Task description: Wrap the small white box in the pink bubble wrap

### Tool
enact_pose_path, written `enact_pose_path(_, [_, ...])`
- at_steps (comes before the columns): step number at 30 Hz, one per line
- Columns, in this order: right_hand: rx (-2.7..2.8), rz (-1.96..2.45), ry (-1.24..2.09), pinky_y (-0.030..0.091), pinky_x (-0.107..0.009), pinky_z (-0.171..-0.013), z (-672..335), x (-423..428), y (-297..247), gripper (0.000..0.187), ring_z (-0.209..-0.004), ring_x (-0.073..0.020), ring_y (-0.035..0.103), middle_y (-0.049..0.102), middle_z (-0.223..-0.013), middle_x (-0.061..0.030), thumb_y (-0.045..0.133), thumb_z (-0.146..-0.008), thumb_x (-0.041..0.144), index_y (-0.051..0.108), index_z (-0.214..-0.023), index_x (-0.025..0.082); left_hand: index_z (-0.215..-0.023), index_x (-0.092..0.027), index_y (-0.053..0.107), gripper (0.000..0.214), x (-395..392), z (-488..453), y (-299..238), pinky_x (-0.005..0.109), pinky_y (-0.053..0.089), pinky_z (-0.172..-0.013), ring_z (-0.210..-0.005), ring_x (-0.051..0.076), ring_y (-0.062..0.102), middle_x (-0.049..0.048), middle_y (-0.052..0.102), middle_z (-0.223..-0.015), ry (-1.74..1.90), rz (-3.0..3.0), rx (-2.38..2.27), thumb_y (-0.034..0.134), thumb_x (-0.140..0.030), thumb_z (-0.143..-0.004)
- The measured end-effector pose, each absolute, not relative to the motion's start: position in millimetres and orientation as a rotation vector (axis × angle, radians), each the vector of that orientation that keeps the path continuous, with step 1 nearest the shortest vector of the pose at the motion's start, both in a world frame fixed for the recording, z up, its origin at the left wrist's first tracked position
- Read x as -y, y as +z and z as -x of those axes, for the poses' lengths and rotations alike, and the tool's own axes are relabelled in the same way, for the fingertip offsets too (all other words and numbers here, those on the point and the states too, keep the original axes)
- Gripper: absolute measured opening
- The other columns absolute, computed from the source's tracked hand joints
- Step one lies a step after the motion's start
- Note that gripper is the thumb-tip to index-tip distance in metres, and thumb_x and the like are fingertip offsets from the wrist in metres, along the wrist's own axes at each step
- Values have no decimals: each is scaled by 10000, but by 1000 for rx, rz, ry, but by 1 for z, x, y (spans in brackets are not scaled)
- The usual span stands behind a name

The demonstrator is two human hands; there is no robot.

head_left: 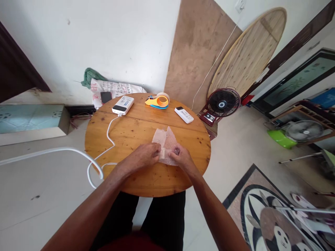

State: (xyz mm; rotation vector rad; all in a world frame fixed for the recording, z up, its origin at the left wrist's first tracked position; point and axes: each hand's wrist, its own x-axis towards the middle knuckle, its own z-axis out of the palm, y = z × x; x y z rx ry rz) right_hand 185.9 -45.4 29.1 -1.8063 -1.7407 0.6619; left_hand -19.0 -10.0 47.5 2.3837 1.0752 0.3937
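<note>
On the round wooden table [138,129] lies a pale pink, translucent wrapping sheet [169,139] that looks like bubble wrap, with a folded flap and a pointed top corner. My left hand [150,153] is closed on its left edge, fingertips pressed near a lighter strip at the middle. From the other side, my right hand [182,157] pinches the sheet's right part between thumb and curled fingers. The sheet rests on the tabletop near the front edge. Whether anything is inside it, I cannot tell.
Behind the sheet are a white power bank [123,104] with a cable [108,130] plugged in, an orange tape dispenser [157,101] and a second white power bank [184,115]. A dark fan [222,103] stands beyond the table's right edge. A printed sack [117,89] lies by the wall.
</note>
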Motion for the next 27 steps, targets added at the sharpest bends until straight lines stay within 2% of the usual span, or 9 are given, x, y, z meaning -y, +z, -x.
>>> enact_pose_path(3, [1718,1856,506,336,-234,-579,-175,50,31,225,-595,-126,457,526,-675,41,556,-713,263,557,-929,198,-776,-190,576,113,10,18,48,268,411,-666,-765,189,609,52,663,-856,390,-2407,-1072,464,-184,-773])
enact_pose_path(6, [1669,1812,532,345,-236,-565,-167,50,33,368,-567,-127,454,504,-654,49,535,-738,258,530,-1102,201,-768,-191,556,107,11,16,48,261,378,-619,-719,181,590,43,646,-806,387,-2412,-1081,451,-183,-786])
enact_pose_path(11, [1535,1645,740,377,-236,-526,-157,47,35,560,-545,-133,478,524,-667,40,479,-820,308,340,-1347,180,-760,-186,534,88,13,14,48,262,361,-608,-720,179,586,48,643,-820,407,-2417,-1060,453,-180,-792])
enact_pose_path(17, [1563,1665,702,462,-283,-626,-141,40,47,653,-661,-170,578,606,-719,1,541,-800,300,317,-1395,149,-812,-186,559,106,12,19,46,263,408,-672,-778,177,597,42,655,-860,498,-2320,-980,460,-157,-788])
enact_pose_path(23, [1353,1550,1120,522,-285,-559,-139,52,60,697,-590,-144,619,659,-893,-54,508,-838,366,207,-1434,167,-860,-192,575,133,16,23,37,278,447,-760,-832,167,592,36,641,-903,601,-2253,-882,443,-196,-844])
enact_pose_path(27, [1294,1492,1187,548,-299,-655,-140,70,65,631,-755,-157,669,634,-1105,-119,505,-842,309,262,-1408,174,-860,-171,584,113,19,23,28,350,429,-907,-1050,224,533,104,573,-1143,746,-2348,-989,479,-204,-836])
